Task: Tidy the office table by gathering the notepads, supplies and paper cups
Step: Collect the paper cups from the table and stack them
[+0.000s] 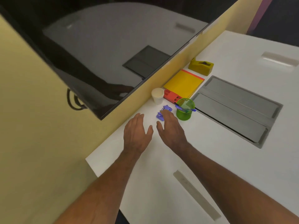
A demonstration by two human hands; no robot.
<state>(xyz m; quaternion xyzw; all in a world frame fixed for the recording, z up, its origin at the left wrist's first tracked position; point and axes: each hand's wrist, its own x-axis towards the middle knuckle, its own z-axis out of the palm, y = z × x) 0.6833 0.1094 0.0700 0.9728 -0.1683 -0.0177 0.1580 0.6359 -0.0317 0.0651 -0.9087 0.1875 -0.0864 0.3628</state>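
Note:
Along the yellow wall sit a stack of paper cups (157,95), a red stapler-like item (171,96), yellow notepads (183,84) with an orange edge, and a yellow tape dispenser (201,66). A green mesh pen cup (185,109) holds blue pens. Purple clips (164,111) lie in front of the paper cups. My right hand (172,129) hovers flat, fingertips over the nearer purple clip, holding nothing. My left hand (137,134) is flat and open on the table just left of it.
The white table (218,159) has a grey cable hatch (237,109) to the right and a long slot (196,195) near me. A large dark screen (97,54) hangs on the yellow wall, left, with cables below it.

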